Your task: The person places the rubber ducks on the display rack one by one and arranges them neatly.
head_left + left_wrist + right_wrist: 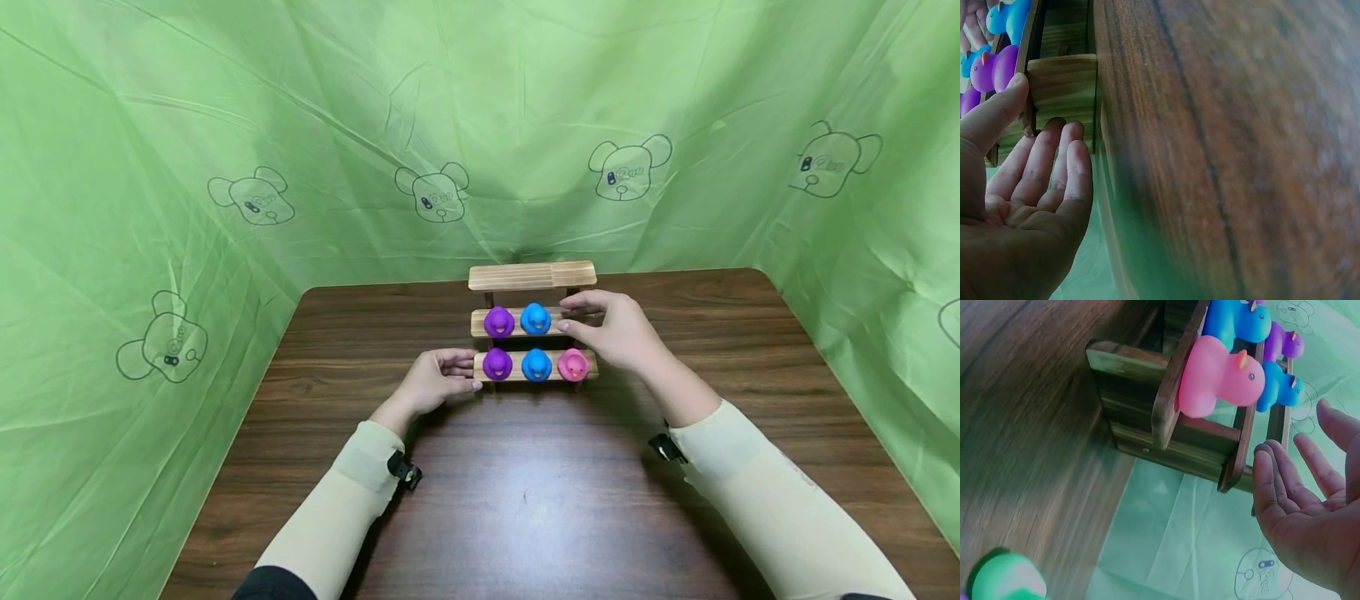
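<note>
Five ducks (536, 365) stand on the rack (510, 277) near the worktop's (525, 492) far edge, so the straight-fingered left hand (433, 383) should lightly steady the rack's left end and the empty, spread right hand (624, 332) avoid nudging them.

This looks like a curtained-off recording booth, judging by the creased green cloth (517, 100) printed with cartoon animal faces (441, 196) that hangs behind and along both sides of a brown wood-grain surface (480, 508), and by the small black devices (405, 471) strapped at the person's wrists.
</note>
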`<control>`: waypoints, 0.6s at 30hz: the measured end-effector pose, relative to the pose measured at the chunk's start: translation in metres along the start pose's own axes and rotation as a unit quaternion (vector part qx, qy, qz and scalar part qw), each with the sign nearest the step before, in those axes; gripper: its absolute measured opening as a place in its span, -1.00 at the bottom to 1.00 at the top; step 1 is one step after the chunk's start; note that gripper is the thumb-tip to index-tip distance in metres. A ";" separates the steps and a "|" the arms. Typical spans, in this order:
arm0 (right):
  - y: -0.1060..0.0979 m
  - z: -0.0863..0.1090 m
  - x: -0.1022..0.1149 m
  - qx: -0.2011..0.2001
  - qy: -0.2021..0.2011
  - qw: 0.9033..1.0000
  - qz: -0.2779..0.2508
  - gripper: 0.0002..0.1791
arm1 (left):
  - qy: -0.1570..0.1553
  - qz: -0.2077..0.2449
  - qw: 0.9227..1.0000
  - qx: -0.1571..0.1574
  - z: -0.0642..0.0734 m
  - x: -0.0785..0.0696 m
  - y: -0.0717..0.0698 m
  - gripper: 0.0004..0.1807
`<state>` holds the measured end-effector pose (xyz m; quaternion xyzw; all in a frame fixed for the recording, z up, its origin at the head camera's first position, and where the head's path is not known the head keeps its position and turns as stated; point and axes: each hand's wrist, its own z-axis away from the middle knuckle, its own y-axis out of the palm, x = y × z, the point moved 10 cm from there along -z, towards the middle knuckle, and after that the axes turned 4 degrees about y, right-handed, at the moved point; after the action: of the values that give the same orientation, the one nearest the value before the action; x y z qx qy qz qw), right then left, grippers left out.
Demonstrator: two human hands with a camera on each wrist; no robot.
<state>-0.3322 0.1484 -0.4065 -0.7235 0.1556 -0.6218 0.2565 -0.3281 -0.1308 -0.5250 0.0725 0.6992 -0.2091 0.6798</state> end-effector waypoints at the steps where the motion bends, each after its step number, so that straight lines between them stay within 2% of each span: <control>1: -0.003 0.002 -0.001 -0.004 0.001 1.000 0.004 -0.65 | 0.001 -0.001 1.000 0.000 0.000 0.000 0.000 -0.42; 9: -0.031 0.017 -0.013 -0.057 -0.009 0.997 0.043 -0.64 | 0.005 -0.002 1.000 0.000 0.000 0.001 0.000 -0.42; 18: -0.053 0.034 -0.041 -0.068 0.033 0.996 0.045 -0.65 | 0.004 -0.005 1.000 0.000 0.000 -0.001 0.000 -0.42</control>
<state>-0.3110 0.2198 -0.4137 -0.7105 0.2379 -0.6215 0.2289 -0.3277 -0.1308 -0.5245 0.0700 0.7022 -0.2120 0.6761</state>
